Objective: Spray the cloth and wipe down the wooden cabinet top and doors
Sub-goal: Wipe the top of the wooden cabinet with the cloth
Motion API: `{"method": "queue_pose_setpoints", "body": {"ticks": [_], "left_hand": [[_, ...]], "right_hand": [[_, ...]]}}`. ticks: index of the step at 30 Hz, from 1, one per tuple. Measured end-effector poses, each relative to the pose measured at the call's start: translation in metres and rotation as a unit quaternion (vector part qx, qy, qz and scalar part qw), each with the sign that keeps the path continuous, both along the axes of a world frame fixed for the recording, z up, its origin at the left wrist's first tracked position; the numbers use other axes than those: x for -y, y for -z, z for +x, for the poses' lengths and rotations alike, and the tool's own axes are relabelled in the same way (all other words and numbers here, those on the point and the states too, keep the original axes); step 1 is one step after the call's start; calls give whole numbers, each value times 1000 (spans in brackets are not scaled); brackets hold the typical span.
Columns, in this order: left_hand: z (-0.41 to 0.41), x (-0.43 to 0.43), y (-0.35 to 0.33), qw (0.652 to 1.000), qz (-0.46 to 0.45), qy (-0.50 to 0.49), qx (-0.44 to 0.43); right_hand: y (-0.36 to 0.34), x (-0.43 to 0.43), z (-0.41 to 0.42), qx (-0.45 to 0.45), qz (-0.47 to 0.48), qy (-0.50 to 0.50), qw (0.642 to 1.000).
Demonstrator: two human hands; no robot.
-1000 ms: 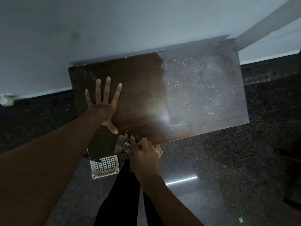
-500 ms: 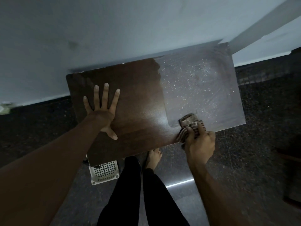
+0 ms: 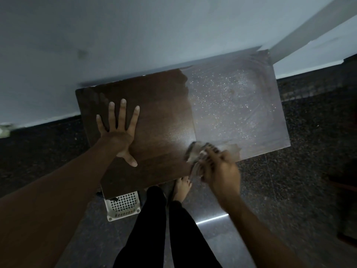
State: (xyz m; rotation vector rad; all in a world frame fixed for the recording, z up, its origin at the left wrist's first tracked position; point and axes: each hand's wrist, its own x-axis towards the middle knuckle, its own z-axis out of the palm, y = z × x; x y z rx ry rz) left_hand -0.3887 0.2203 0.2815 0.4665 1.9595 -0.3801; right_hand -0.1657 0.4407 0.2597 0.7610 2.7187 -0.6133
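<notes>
The dark wooden cabinet top (image 3: 166, 117) stands against the pale wall. Its left half looks dark and wiped; its right half (image 3: 237, 109) is greyish, dusty and speckled with droplets. My left hand (image 3: 118, 132) lies flat on the left part of the top, fingers spread. My right hand (image 3: 220, 169) grips a crumpled striped cloth (image 3: 195, 153) at the front edge, on the border between the dark and dusty areas. That hand and the cloth are motion-blurred. No spray bottle is in view.
A white perforated plastic basket (image 3: 123, 206) sits on the dark speckled floor (image 3: 301, 190) under the cabinet's front left corner. My legs in black trousers (image 3: 154, 229) and a bare foot (image 3: 182, 187) stand right at the cabinet's front. A wall corner (image 3: 301, 29) rises behind the right end.
My right hand carried the cloth from below the front edge up to the top's right part, and has since slid it back left along the front edge. My left hand stayed flat.
</notes>
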Motion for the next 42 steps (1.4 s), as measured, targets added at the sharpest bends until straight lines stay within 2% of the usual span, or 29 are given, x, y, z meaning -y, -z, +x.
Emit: {"method": "queue_pose_setpoints", "body": {"ticks": [4, 9, 11, 15, 19, 21, 24, 28, 33, 37, 39, 42], "left_hand": [[-1, -2, -1, 1000, -2, 0, 4], [-1, -1, -1, 1000, 0, -6, 5], [-2, -1, -1, 1000, 0, -5, 5], [0, -1, 0, 1000, 4, -9, 2], [-1, 1, 2, 1000, 7, -9, 2], [-2, 0, 2, 1000, 8, -8, 4], [-2, 0, 3, 1000, 2, -6, 6], [-3, 0, 2, 1000, 0, -6, 5], [-3, 2, 4, 1000, 13, -11, 6], [-3, 3, 6, 1000, 20, -11, -1], [-3, 4, 7, 1000, 25, -13, -2], [-2, 5, 9, 999, 34, -15, -6]], "right_hand": [[-1, -61, -1, 4, 65, 139, 988], [2, -32, -11, -14, 69, 242, 968], [1, 1, -10, -30, 48, 209, 976], [-1, 70, 3, -36, -73, 93, 992], [4, 68, 8, -30, -46, -48, 997], [2, 40, 6, -26, -38, -78, 996], [-5, -13, 0, -10, -6, 17, 1000], [-8, -64, -2, 0, 54, 166, 985], [-1, -34, 2, -11, 58, 241, 969], [2, 49, 10, -50, -8, 183, 982], [4, 82, 12, -33, -56, 147, 987], [9, 81, 12, -9, -53, 96, 994]]}}
